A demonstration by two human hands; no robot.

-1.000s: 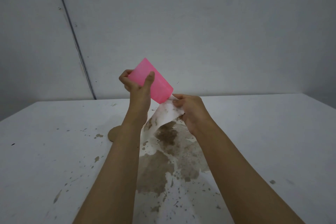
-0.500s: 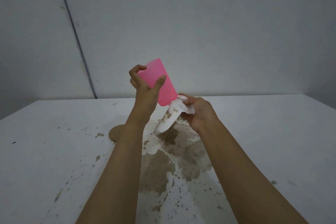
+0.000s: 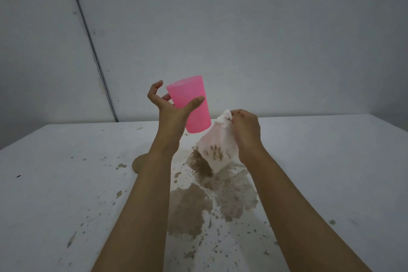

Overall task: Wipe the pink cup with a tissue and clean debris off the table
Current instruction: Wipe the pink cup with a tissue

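Pink cup point(image 3: 194, 104) in left hand point(image 3: 171, 108) (tissue point(image 3: 217, 150) right point(image 3: 245, 130))

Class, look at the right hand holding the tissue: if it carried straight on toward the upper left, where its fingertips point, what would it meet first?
Probably the pink cup in the left hand; the right hand holds the tissue just beside it, though depth is unclear.

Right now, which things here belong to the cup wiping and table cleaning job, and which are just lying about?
Part of the job:
cup, in the left hand
tissue, in the right hand
brown spill and specks on the table

Just lying about:
tan round thing, half hidden behind the left arm; cannot tell what it is
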